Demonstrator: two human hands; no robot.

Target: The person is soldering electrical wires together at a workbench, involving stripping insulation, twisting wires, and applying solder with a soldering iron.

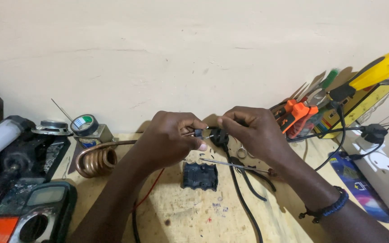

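Both hands' fingers (197, 133) pinch a black plug part (219, 136) above a screwdriver (235, 165) and black cover (199, 176).

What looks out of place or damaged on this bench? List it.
Small loose bits lie scattered on the wooden bench below an opened black casing. A screwdriver lies loose beside it. Both hands, left and right, pinch a small black part.

Bare arms, dk-blue braided wristband (334, 208)
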